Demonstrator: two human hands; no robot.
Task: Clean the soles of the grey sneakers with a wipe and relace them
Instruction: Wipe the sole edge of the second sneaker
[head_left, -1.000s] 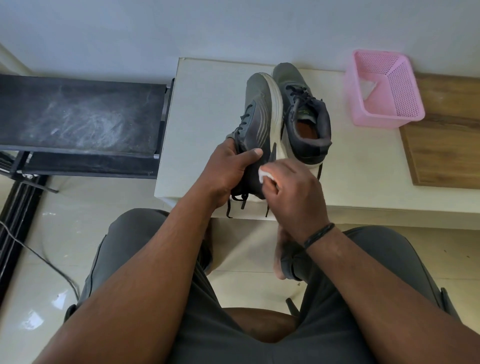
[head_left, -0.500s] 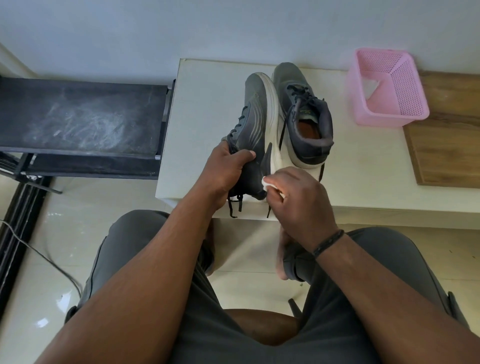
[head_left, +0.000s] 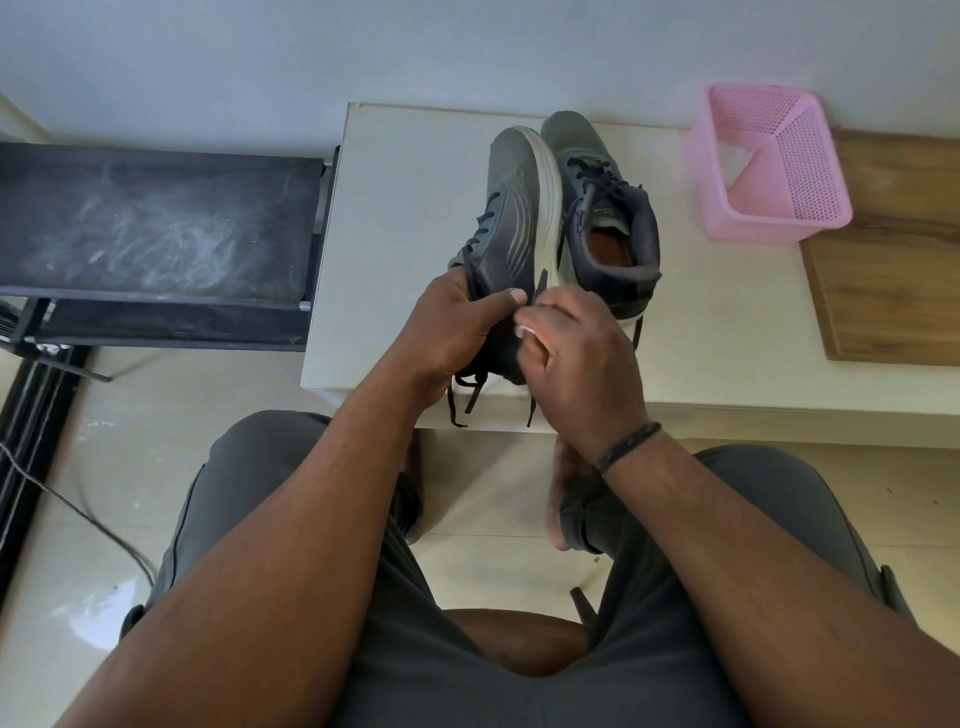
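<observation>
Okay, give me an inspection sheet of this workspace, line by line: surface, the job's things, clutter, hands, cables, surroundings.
Surface: white table, bare at its left part.
Job's things: tilted grey sneaker held on its side, white sole edge facing right; second grey sneaker upright on the table beside it; white wipe at the held sneaker's heel.
Clutter: pink basket with something white inside; wooden board at right.
Hands: left hand grips the held sneaker's heel; right hand pinches the wipe.
Cables: thin cable across the floor at left.
Surroundings: dusty black bench, pale wall, glossy tiled floor.
</observation>
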